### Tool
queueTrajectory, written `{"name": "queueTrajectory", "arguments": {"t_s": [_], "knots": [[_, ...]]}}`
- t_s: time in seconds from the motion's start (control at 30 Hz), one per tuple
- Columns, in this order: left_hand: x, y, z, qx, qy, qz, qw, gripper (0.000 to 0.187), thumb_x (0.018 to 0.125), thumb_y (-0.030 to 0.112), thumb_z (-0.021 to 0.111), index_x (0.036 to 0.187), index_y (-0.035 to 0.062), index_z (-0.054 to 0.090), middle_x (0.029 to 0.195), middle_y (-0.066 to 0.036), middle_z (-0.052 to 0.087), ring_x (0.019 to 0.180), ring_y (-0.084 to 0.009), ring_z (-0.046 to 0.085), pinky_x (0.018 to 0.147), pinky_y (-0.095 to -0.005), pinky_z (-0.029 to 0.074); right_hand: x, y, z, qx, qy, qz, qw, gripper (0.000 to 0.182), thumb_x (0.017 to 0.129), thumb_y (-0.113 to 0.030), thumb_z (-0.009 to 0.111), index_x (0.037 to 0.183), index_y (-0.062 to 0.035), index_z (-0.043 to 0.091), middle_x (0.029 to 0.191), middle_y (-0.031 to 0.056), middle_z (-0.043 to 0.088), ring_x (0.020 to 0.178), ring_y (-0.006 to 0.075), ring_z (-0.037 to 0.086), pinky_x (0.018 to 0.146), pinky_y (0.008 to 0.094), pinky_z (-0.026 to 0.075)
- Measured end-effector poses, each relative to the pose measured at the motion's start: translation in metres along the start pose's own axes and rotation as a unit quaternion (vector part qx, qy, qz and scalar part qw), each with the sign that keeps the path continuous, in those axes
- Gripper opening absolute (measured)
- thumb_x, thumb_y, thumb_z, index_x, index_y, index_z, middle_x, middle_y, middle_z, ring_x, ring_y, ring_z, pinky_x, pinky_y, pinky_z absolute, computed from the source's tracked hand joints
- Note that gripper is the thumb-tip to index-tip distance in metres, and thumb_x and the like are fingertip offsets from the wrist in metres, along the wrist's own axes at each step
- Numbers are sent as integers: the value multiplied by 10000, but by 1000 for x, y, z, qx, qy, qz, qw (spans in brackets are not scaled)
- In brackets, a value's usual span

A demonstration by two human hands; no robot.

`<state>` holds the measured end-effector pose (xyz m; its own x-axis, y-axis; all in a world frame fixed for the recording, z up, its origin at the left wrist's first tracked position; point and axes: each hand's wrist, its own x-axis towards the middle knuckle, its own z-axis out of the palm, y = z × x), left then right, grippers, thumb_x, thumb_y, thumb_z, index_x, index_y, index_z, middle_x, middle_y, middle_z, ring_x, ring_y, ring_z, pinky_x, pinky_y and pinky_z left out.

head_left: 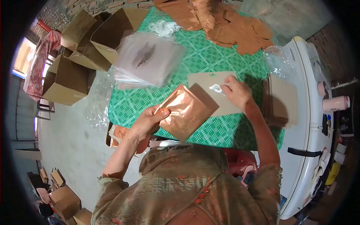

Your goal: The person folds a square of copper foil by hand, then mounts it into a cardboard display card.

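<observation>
My left hand [150, 122] is closed on the left corner of a folded copper-orange cloth packet [185, 112], its shiny surface looking like clear plastic wrap. The packet is tilted above the table's front half and partly covers a beige card sheet [204, 78]. Over that sheet, my right hand [239, 93] has its fingers bent and drawn together at the edge of a small white bundle [216, 88], perhaps cord. A stack of clear plastic bags [150, 62] with dark print lies to the left, its upper part blurred.
A green checked cloth [221, 129] covers the table. Orange-brown fabric [240, 30] and white cord [164, 28] lie at the back. More card sheets [283, 99] stand right, beside a white appliance [300, 150]. Open cardboard boxes [67, 80] are at left.
</observation>
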<state>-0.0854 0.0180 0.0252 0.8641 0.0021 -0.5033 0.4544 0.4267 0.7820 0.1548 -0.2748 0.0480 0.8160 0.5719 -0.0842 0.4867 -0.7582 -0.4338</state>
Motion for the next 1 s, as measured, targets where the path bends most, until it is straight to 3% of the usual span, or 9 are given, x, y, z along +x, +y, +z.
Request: {"name": "queueTrajectory", "arguments": {"t_s": [0.13, 0.23, 0.27, 0.37, 0.57, 0.67, 0.77, 0.8, 1.0], "knots": [[34, 14, 12, 77, -62, 14, 995, 437, 1064, 283, 736, 1405, 14, 679, 1098, 28, 732, 904, -27, 596, 782, -230, 486, -16, 27, 6, -133, 179, -61, 973, 204, 1002, -224, 689, 1177, -121, 667, 1006, 89, 737, 951, 351, 700, 788, 451, 593], [46, 51, 39, 97, -111, -12, 989, 409, 1054, 217, 740, 1377, -23, 667, 1249, -64, 757, 1113, -133, 703, 1021, -315, 553, -31, 43, 26, -209, 230, -86, 946, 297, 964, -168, 706, 1258, -138, 682, 1118, 68, 690, 1079, 334, 652, 841, 455, 598], [66, 46, 35, 105, -102, -12, 989, 374, 1056, 227, 740, 1344, -7, 690, 1207, -52, 767, 1081, -125, 708, 988, -312, 555, -39, 42, 31, -231, 230, -84, 942, 326, 950, -147, 710, 1275, -137, 687, 1166, 67, 670, 1129, 330, 633, 859, 454, 598], [106, 54, 41, 131, -123, -28, 983, 309, 1046, 223, 756, 1270, 12, 732, 1112, -24, 782, 961, -98, 713, 855, -276, 573, -62, 30, 36, -205, 253, -120, 938, 317, 954, -144, 703, 1267, -114, 665, 1164, 87, 630, 1079, 335, 614, 845, 455, 585], [136, 69, 70, 183, -135, -68, 972, 210, 990, 200, 827, 1132, 50, 790, 938, 25, 772, 749, -54, 658, 621, -230, 516, -75, 22, 26, -100, 239, -47, 965, 350, 989, -127, 650, 1332, -61, 681, 1172, 126, 672, 1132, 343, 618, 916, 459, 571], [129, 81, 77, 197, -165, -76, 963, 224, 981, 206, 838, 1141, 57, 791, 960, 38, 776, 798, -45, 672, 661, -226, 537, -61, 36, 20, 18, 261, -117, 958, 329, 1027, -145, 651, 1342, -48, 649, 1173, 133, 685, 1133, 333, 627, 922, 444, 552], [118, 91, 89, 201, -189, -81, 958, 247, 984, 212, 835, 1168, 55, 782, 1007, 39, 780, 857, -43, 697, 711, -220, 568, -52, 20, 3, 232, 180, -94, 951, 316, 1099, -189, 589, 1356, -17, 656, 1220, 138, 711, 1112, 247, 667, 963, 374, 532], [116, 92, 91, 201, -198, -83, 956, 256, 987, 214, 833, 1179, 54, 779, 1024, 39, 782, 880, -43, 707, 731, -218, 579, -55, 5, -6, 353, 113, -44, 928, 317, 1134, -241, 580, 1344, -15, 653, 1170, 69, 709, 1072, 140, 646, 953, 317, 513], [120, 93, 97, 197, -221, -86, 951, 356, 1049, 325, 752, 1256, 36, 748, 1110, -21, 778, 949, -69, 731, 791, -240, 609, -37, 11, 4, 437, -21, -46, 898, 217, 1131, -222, 617, 1148, -18, 689, 969, -46, 646, 908, 43, 569, 800, 237, 482]]}}
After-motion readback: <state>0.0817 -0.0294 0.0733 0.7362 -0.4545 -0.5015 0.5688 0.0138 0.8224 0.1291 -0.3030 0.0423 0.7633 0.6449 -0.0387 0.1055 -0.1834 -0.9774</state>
